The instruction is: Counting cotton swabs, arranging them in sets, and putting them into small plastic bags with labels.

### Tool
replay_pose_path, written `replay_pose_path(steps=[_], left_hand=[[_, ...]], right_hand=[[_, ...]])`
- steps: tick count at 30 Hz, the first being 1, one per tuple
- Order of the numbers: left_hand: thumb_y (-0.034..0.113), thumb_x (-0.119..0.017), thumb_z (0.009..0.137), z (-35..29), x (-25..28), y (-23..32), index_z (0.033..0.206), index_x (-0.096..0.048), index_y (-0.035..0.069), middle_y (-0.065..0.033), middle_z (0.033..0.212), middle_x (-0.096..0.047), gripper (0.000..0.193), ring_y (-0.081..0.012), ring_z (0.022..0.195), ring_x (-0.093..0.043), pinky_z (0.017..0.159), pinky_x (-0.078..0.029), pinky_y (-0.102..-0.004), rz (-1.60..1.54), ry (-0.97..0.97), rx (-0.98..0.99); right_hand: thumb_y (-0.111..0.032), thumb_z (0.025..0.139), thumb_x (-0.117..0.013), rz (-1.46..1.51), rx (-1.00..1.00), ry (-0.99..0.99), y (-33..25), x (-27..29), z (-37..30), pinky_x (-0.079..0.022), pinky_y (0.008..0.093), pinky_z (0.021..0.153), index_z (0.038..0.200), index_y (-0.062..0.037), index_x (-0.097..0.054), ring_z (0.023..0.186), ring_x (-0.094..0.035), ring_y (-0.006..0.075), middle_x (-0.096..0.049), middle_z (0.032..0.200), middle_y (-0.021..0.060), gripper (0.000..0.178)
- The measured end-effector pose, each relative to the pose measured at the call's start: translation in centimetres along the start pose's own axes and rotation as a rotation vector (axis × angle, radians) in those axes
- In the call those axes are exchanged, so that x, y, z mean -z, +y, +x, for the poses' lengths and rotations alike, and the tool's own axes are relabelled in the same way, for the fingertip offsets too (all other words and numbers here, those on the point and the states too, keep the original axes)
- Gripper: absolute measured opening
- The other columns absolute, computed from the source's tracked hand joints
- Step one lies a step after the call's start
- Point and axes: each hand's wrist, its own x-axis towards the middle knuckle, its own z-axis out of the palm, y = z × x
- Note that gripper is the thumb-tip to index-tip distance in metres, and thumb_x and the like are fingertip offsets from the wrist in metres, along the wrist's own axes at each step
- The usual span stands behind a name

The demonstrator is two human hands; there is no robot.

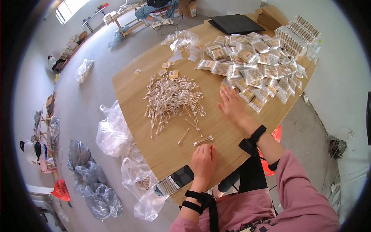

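- Loose cotton swabs [172,100] lay heaped mid-counter [160,152]; swab packets [255,63] crowded the right, before a black folder [235,25].
- A small swab bundle [203,140] lay just beyond the left hand [204,160], its fingers bent together; whether they gripped anything, I couldn't tell.
- The right hand [233,106] reached flat to the packets' near edge, thumb apart.
- Grey bags [92,181] sat on the floor [112,67].

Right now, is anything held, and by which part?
Nothing visibly held: the left hand rests curled; the right hand lies flat beside clear plastic cotton-swab packets.
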Motion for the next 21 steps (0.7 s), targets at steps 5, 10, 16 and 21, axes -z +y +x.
replay_pose_path(steps=[5, 10, 16, 21], left_hand=[[0.010, -0.060, 0.090, 0.1, 0.1, 0.2, 0.089, -0.058, 0.004, -0.0130, 0.079, -0.059, 0.006, -0.0328, 0.074, -0.058, 0.066, -0.046, -0.0411, -0.018, -0.014, 0.018], [0.004, -0.063, 0.086, -0.1, 0.1, 0.6, 0.098, -0.059, 0.002, -0.0102, 0.078, -0.057, 0.013, -0.0264, 0.072, -0.057, 0.064, -0.045, -0.0371, -0.159, 0.028, 0.190], [0.006, -0.067, 0.083, 0.0, 0.2, 2.0, 0.111, -0.056, 0.002, -0.0142, 0.098, -0.057, 0.031, -0.0288, 0.079, -0.059, 0.069, -0.048, -0.0374, -0.190, -0.097, 0.287], [0.012, -0.075, 0.078, 0.3, -0.6, 2.9, 0.107, -0.057, 0.002, -0.0117, 0.100, -0.056, 0.035, -0.0258, 0.081, -0.059, 0.070, -0.048, -0.0364, 0.005, -0.085, 0.241]], right_hand=[[-0.028, 0.098, -0.048, -0.108, 0.179, -0.058, -3.2, 2.8, -6.0, -0.021, 0.0469, 0.117, 0.142, 0.0001, -0.041, 0.144, -0.027, 0.0290, -0.040, 0.149, 0.0142, 0.053], [-0.013, 0.094, -0.051, 0.187, 0.244, -0.157, -6.0, 6.3, -12.6, -0.024, 0.0487, 0.115, 0.142, -0.0031, -0.041, 0.143, -0.031, 0.0278, -0.044, 0.146, 0.0123, 0.050], [0.001, 0.085, -0.057, 0.592, 0.184, -0.132, -7.8, 7.0, -16.8, -0.027, 0.0508, 0.115, 0.122, -0.0044, -0.051, 0.135, -0.041, 0.0320, -0.051, 0.137, 0.0132, 0.037], [0.004, 0.084, -0.056, 0.738, 0.009, -0.013, -8.8, 7.1, -17.9, -0.031, 0.0500, 0.113, 0.113, -0.0042, -0.052, 0.131, -0.045, 0.0327, -0.053, 0.133, 0.0124, 0.031]])
